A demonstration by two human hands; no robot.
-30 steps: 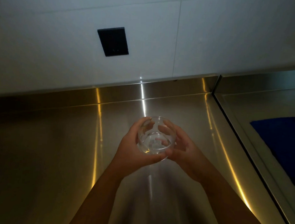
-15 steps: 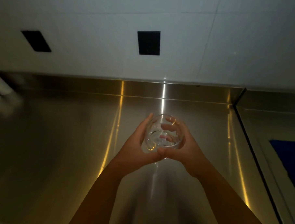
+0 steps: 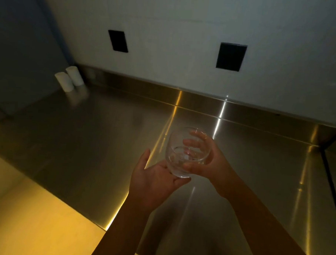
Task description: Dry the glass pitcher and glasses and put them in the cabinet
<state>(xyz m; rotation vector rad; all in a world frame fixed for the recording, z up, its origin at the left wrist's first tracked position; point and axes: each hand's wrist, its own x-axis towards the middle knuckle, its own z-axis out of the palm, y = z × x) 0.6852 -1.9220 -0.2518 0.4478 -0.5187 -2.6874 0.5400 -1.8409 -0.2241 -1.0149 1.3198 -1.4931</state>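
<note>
Lower centre of frame: a clear stemless glass (image 3: 188, 152) was held above the steel counter (image 3: 105, 136), right hand (image 3: 210, 162) curled round its far side, left hand (image 3: 155, 177) spread open beneath, fingertips touching the base. Judged step: carrying a dried glass. Next calls for a secure one-handed grip and locating the cabinet, out of view.

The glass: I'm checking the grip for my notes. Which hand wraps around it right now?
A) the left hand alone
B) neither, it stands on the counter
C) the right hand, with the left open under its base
C: the right hand curls around the glass, while the left hand lies open, fingertips under its base, above the counter.
</note>
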